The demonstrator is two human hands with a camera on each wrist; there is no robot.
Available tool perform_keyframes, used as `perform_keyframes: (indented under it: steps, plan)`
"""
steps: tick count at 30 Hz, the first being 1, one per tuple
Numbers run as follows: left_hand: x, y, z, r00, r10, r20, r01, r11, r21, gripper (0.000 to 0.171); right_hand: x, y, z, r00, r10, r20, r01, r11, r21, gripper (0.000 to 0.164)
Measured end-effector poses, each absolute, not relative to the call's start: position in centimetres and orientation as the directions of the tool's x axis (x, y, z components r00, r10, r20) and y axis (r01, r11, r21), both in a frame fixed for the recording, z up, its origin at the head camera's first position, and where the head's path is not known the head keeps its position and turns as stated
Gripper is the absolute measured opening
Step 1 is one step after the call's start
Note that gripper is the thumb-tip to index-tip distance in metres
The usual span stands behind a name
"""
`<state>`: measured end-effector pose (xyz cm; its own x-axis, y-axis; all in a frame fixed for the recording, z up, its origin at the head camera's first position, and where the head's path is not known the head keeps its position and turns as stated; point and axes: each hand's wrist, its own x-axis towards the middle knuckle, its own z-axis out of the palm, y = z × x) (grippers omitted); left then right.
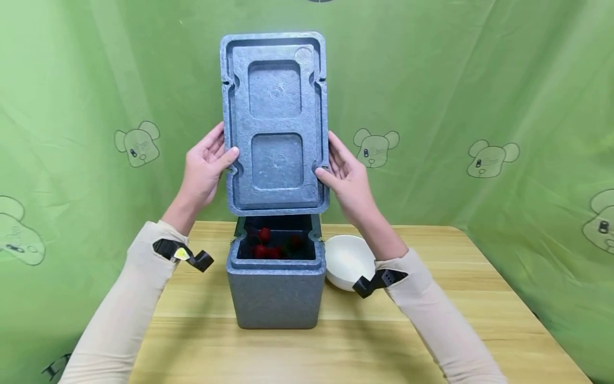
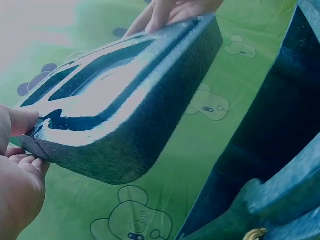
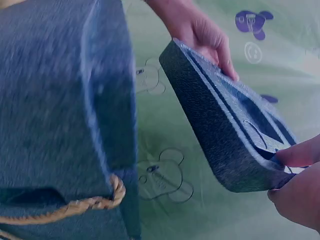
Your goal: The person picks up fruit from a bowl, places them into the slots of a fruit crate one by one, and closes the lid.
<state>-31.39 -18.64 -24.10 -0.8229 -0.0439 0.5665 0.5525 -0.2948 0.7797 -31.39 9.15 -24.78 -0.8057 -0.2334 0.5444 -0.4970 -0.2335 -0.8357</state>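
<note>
A grey foam lid (image 1: 277,125) is held up, its recessed underside facing the head camera. My left hand (image 1: 203,168) grips its left edge, thumb on the underside and fingers behind. On the opposite edge my right hand (image 1: 349,178) grips it the same way. Both wrist views show the lid (image 2: 150,110) pinched between thumb and fingers. Below it stands the grey foam box (image 1: 276,298), uncovered at the top. Several red round things (image 1: 261,250) lie inside, in shadow, their kind unclear. The lid's lower edge hides the back of the box opening.
A white bowl (image 1: 346,261) stands to the right of the box, partly behind my right forearm. The wooden table (image 1: 431,320) carries both. A rope handle (image 3: 90,204) hangs on the box's side. Green printed cloth (image 1: 422,80) surrounds the table.
</note>
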Motion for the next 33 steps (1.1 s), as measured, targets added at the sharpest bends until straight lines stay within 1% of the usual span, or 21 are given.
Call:
perform_keyframes:
  steps: [3,7,9,15,19,26,28,33]
  plan:
    - [-31.5,-18.9,-24.0,-0.849,-0.022,0.528,0.503,-0.339,0.795,0.07,-30.6,8.9,-24.0,-0.855,-0.169,0.491,-0.457,-0.205,-0.866,0.078]
    - [-31.7,-18.6,-24.4,-0.861,-0.041,0.507,0.491,-0.325,0.808,0.068,-31.3,9.4,-24.6,-0.881,-0.134,0.453,-0.425,-0.196,-0.884,0.077]
    - [-31.8,-18.5,-24.5,-0.862,-0.05,0.505,0.495,-0.3,0.815,0.067,-31.6,9.5,-25.0,-0.883,-0.12,0.453,-0.429,-0.185,-0.884,0.074]
    - [-32.3,-18.1,-24.8,-0.828,-0.068,0.556,0.558,-0.191,0.808,0.056,-32.8,9.5,-25.7,-0.847,-0.053,0.529,-0.523,-0.105,-0.846,0.056]
    - [-32.2,-17.6,-24.4,-0.832,-0.068,0.55,0.553,-0.163,0.817,0.051,-33.2,9.3,-25.8,-0.818,0.009,0.575,-0.574,-0.078,-0.815,0.048]
    - [-31.6,-16.9,-23.7,-0.863,-0.05,0.503,0.499,-0.235,0.834,0.05,-33.2,8.9,-25.7,-0.771,0.124,0.624,-0.628,0.005,-0.778,0.039]
    - [-31.5,-16.8,-23.8,-0.871,-0.046,0.49,0.484,-0.254,0.837,0.049,-33.2,8.9,-25.6,-0.775,0.134,0.618,-0.622,0.015,-0.783,0.037]
    - [-31.1,-16.6,-24.0,-0.889,-0.009,0.458,0.437,-0.314,0.843,0.05,-32.9,8.9,-25.4,-0.8,0.117,0.588,-0.594,-0.023,-0.804,0.029]
